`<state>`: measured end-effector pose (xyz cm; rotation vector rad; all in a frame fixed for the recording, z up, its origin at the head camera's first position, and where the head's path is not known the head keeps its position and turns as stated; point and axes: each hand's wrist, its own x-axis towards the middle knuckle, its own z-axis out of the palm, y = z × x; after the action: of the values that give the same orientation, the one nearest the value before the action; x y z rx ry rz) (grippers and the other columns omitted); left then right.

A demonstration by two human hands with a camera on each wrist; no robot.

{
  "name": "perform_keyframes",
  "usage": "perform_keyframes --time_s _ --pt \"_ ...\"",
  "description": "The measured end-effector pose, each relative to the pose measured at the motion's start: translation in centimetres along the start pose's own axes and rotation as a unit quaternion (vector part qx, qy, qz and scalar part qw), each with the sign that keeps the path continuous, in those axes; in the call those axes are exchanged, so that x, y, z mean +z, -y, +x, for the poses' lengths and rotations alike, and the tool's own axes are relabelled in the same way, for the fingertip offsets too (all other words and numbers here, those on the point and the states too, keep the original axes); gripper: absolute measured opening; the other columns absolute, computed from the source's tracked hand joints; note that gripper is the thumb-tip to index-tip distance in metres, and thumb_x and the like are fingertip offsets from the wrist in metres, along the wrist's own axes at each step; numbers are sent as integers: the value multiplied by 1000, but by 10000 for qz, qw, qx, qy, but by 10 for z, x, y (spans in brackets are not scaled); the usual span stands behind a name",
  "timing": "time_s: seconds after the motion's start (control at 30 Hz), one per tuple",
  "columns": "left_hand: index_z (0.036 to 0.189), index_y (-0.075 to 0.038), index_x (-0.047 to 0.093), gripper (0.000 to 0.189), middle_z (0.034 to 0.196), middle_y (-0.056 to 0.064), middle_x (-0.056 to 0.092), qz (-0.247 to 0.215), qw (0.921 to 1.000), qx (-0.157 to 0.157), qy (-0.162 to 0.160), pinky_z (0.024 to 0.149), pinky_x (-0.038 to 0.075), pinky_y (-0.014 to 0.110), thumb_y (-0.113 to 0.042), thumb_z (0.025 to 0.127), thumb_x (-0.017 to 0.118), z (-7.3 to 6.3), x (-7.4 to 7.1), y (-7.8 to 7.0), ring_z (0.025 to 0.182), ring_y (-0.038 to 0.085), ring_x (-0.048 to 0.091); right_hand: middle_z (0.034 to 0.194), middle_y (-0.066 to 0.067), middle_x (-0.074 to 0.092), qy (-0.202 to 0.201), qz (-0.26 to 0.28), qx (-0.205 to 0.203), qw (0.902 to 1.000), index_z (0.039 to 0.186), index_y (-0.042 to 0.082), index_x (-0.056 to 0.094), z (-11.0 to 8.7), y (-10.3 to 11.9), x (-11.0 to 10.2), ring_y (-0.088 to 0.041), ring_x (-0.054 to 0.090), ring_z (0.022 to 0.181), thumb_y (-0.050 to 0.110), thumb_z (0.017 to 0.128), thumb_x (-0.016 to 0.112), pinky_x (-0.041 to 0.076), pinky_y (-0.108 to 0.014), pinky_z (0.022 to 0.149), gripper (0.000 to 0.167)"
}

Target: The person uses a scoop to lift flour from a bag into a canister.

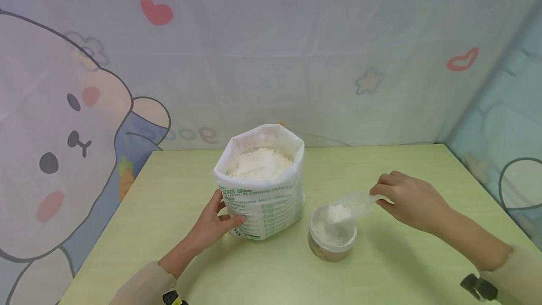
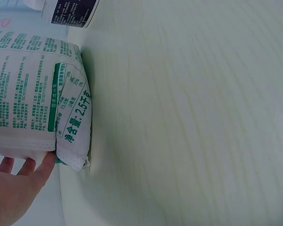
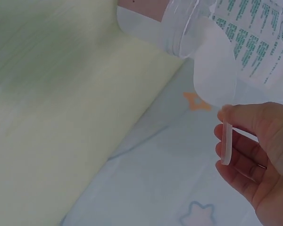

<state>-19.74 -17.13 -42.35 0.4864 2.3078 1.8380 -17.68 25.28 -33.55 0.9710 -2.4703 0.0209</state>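
A white cloth bag of flour [image 1: 264, 211] with green print stands with its top folded open, full of white powder. My left hand [image 1: 211, 225] holds its left corner, thumb on the front face and fingers round the side; the left wrist view shows the fingertips against the bag's lower end [image 2: 26, 94]. With my right hand [image 1: 410, 199] I pinch the handle of a translucent plastic scoop [image 3: 214, 70]. A heap of flour [image 1: 339, 213] lies at the scoop's front end, over the mouth of a round clear tub [image 1: 332, 252]. White flour also shows inside the tub.
The light green tabletop [image 1: 250, 276] carries the bag in the middle and the tub to its right. Behind it hangs a printed cloth backdrop [image 1: 271, 60], with another cloth side [image 1: 508, 121] at the right.
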Motion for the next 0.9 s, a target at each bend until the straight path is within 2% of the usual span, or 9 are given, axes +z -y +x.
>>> perform_keyframes --time_s 0.2,0.4,0.7,0.9 --pt "135 -36 29 72 131 -2 41 0 10000 -17 6 87 51 38 -19 80 73 0 0 -1 121 28 43 77 4 58 -296 -265 -600 9974 80 12 68 6 3 -1 -13 53 70 2 56 82 49 -24 54 30" --pt "135 -35 29 72 131 -2 42 -8 10000 -28 -8 87 51 38 -20 80 73 0 0 0 120 28 43 77 0 59 -293 -539 -804 9949 78 9 68 11 7 -2 -16 54 71 2 56 82 51 -26 57 28" --pt "136 -35 28 73 131 -2 41 -22 10000 -45 -22 87 51 38 -20 80 73 0 0 0 120 29 43 73 -4 56 -517 -824 -1324 9864 74 5 63 15 11 -2 -18 51 66 -1 55 80 49 -25 54 26" --pt "135 -35 29 72 131 -3 41 29 10000 -28 -36 87 51 38 -22 80 73 0 0 1 120 28 43 75 -6 56 -421 -1048 -1487 9824 77 2 62 15 13 -5 -21 50 68 -9 54 76 48 -27 55 29"
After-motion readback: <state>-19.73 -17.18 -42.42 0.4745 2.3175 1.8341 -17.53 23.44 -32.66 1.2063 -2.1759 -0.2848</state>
